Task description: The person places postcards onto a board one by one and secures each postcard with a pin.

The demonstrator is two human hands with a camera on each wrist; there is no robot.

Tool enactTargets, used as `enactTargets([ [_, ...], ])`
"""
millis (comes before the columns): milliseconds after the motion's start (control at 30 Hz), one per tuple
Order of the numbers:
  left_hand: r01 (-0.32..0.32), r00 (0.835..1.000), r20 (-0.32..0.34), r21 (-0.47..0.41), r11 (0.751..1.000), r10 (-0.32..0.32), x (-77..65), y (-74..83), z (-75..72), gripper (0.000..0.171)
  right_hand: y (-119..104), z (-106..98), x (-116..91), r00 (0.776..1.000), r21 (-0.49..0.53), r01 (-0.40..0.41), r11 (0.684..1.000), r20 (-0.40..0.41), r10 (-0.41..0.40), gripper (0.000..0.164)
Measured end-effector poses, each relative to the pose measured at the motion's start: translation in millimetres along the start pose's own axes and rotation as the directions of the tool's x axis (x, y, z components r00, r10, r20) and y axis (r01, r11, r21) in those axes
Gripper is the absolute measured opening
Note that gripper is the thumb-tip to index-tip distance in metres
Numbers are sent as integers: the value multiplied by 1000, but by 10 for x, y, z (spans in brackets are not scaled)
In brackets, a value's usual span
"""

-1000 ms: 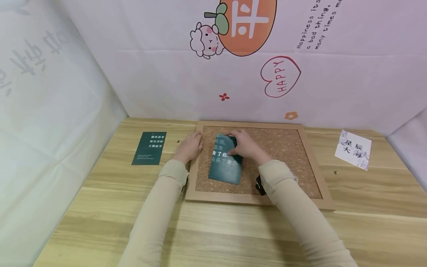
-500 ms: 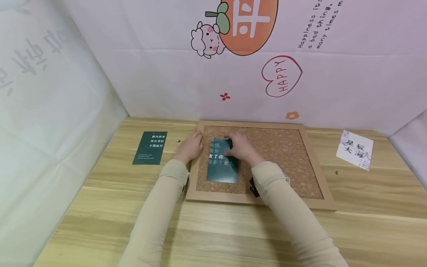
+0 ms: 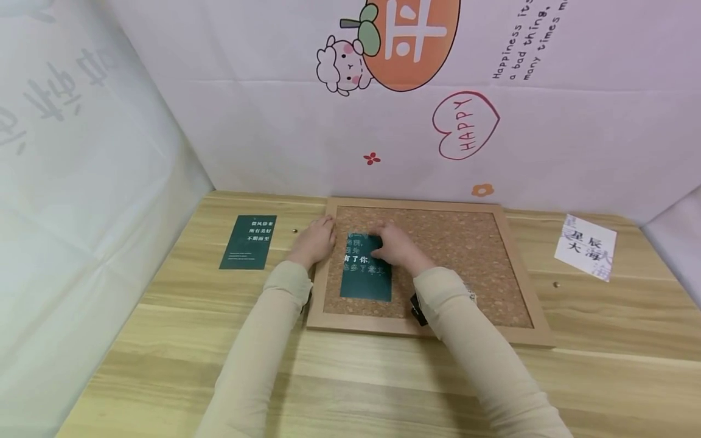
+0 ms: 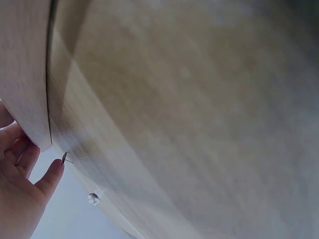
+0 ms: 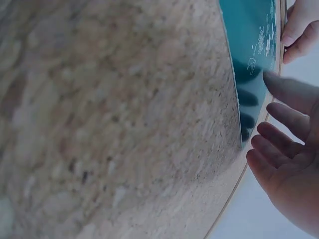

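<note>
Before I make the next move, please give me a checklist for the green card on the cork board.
1. Green card lies on the cork board: ok.
2. Card inside the wooden frame: ok.
3. Left hand touching the frame's left side: ok.
4. Right hand pressing the card down: cannot tell.
5. Thumbtack near the left hand: ok, one lies on the table.
6. Card pinned: cannot tell, right hand covers its upper right part.
</note>
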State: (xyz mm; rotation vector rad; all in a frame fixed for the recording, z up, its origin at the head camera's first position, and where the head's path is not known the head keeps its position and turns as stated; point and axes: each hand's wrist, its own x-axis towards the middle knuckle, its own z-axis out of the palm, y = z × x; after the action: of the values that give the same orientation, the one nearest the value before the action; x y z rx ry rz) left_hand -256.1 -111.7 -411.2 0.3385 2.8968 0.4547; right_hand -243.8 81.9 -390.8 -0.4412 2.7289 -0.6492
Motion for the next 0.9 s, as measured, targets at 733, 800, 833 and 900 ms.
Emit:
enactTargets([
  [733, 6, 1000, 12, 0, 1000, -6, -20, 21, -20, 48, 32, 22, -280, 982, -206, 46, 977, 191, -6, 86],
  [800, 8, 1000, 14, -1, 1000, -8, -21, 21, -21, 48, 14, 45, -288, 981, -222, 41, 974, 194, 3, 92],
  [833, 9, 1000, 16, -1, 1000, -9, -20, 22, -23, 48, 5, 54, -291, 981, -233, 44, 972, 192, 1, 94],
  [900, 12, 1000, 21, -3, 1000, -12, -17, 24, -26, 48, -9, 66, -296, 982, -250, 51, 967, 188, -3, 95],
])
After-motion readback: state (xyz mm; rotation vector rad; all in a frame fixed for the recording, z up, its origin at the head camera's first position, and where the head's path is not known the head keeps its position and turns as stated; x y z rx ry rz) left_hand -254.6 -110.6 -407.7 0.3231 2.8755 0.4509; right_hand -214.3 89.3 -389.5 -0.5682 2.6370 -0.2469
